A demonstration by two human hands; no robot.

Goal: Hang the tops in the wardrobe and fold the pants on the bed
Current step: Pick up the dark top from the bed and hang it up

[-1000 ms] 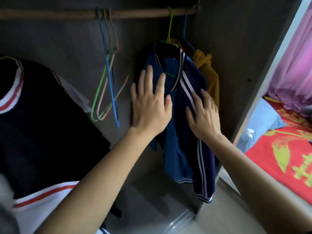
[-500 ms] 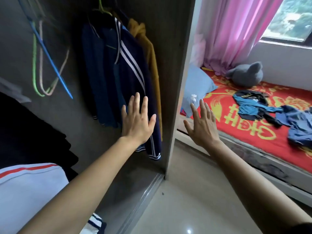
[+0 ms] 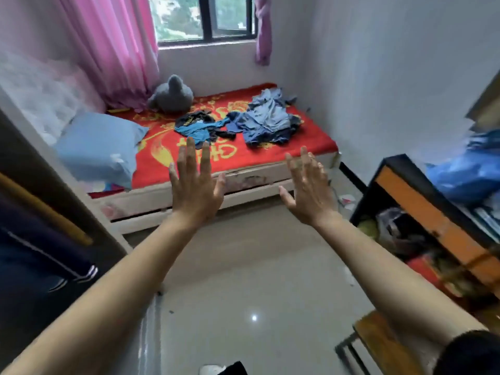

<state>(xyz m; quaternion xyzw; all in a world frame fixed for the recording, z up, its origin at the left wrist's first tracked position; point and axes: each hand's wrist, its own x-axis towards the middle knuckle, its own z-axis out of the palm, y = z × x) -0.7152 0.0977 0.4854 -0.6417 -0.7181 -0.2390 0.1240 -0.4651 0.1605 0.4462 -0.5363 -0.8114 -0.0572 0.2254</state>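
**A:** What is the biggest thing in front of the person?

**B:** It is the low bed with a red blanket printed in yellow (image 3: 311,143), which stands under the window. At the left edge is the dark wooden wardrobe (image 3: 54,180). Inside it hangs a navy jacket with white stripes (image 3: 32,261).

**A:** And where are the clothes to sort?

**B:** They lie on the red blanket, unfolded. The larger one is a crumpled heap of grey-blue garments (image 3: 267,120) toward the foot side. Just beside it, to the left, lies a smaller heap of black and turquoise cloth (image 3: 200,125); the two heaps seem to touch. I cannot tell which pieces are pants. A light blue pillow (image 3: 100,147) is at the head end, and a grey plush toy (image 3: 173,94) sits near the pink curtain.

**A:** What do the hands do?

**B:** Both are raised in the air before the bed. The left hand (image 3: 194,188) has straight, spread fingers and grasps nothing. The right hand (image 3: 308,190) is the same, released and empty. Neither touches the clothes.
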